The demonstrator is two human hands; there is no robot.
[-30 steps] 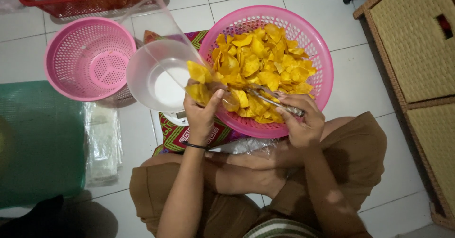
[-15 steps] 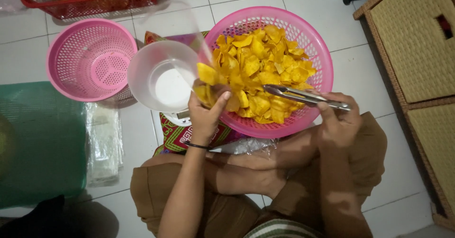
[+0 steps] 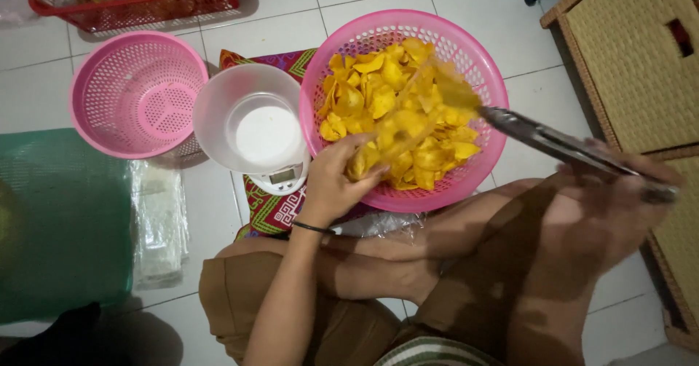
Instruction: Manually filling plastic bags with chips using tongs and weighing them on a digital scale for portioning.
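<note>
A large pink basket [image 3: 362, 37] full of yellow chips [image 3: 371, 96] stands on the floor in front of my crossed legs. My left hand [image 3: 336, 184] rests at its near edge, closed on what looks like a clear plastic bag [image 3: 408, 122] holding chips; the bag is blurred and stretches over the pile. My right hand [image 3: 626, 195] is off to the right above my knee, gripping long metal tongs [image 3: 546, 142]. Their tips point at the basket's right side. A white bowl [image 3: 251, 118] sits on a small kitchen scale [image 3: 280, 180] just left of the basket.
An empty pink basket [image 3: 135, 93] stands at the left, a red crate [image 3: 138, 2] with packets behind it. A stack of clear bags [image 3: 156, 220] and a green mat [image 3: 58, 220] lie at the left. A patterned cloth [image 3: 269, 213] is under the scale. A wicker cabinet [image 3: 641, 60] stands at the right.
My right hand has swung out to the right with the tongs, away from the chips. My left hand has dropped from beside the bowl to the basket's near edge.
</note>
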